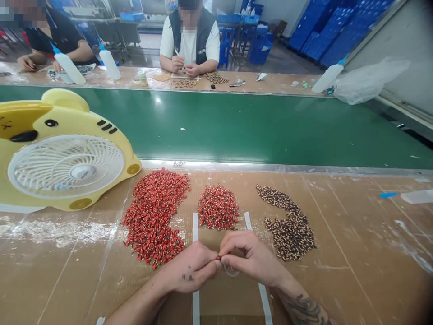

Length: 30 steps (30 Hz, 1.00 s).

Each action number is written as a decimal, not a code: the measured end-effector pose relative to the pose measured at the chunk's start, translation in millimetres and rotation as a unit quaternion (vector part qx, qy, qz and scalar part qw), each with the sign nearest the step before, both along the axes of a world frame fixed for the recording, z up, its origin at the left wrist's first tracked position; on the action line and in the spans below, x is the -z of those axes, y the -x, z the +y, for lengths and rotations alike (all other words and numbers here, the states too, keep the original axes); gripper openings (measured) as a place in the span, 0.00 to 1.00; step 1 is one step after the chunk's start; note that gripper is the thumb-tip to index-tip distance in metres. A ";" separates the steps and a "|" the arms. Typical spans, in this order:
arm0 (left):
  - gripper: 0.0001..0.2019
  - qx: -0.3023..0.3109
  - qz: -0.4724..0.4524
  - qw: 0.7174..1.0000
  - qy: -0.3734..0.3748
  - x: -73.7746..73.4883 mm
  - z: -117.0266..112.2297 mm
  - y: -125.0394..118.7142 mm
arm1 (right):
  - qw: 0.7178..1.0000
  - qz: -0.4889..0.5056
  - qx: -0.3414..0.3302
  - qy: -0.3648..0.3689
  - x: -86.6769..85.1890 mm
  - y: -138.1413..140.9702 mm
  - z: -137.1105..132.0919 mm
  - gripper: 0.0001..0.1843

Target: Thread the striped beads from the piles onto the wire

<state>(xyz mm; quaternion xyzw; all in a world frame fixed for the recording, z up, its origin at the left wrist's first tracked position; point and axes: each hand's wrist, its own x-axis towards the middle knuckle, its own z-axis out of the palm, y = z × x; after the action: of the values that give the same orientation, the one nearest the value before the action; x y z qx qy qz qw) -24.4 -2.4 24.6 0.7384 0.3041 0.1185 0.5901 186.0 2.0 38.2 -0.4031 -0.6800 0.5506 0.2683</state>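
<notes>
My left hand (187,266) and right hand (252,259) are pinching a tiny red bead (218,258); looks light and slippery, so fingertips only.

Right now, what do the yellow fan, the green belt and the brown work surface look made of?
The fan looks like glossy moulded plastic, given its smooth rounded shell. The belt looks like rubber or PVC, smooth with a soft sheen. The work surface looks like matte cardboard or kraft paper, scuffed with white marks, though it could be laminate.
</notes>
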 end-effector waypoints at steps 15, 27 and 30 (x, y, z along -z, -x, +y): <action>0.22 -0.141 0.287 0.920 -0.225 -26.9 57.0 -9.0 | 0.979 0.037 0.133 -0.147 1.0 -32.2 9.1 0.08; 0.13 -0.079 0.411 0.860 -0.290 -42.3 33.5 42.9 | 0.981 -0.092 -0.071 -0.156 -1.4 -39.3 12.6 0.07; 0.10 -0.056 0.397 0.870 -0.286 -45.0 19.4 48.4 | 0.982 -0.110 -0.097 -0.119 -0.6 -40.7 13.2 0.06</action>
<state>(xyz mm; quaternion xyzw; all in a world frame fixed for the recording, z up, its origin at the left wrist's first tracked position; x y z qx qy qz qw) -72.8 17.1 69.6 0.8415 0.5063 -0.0703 0.1748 226.6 15.2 38.8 -0.3586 -0.8020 0.4411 0.1835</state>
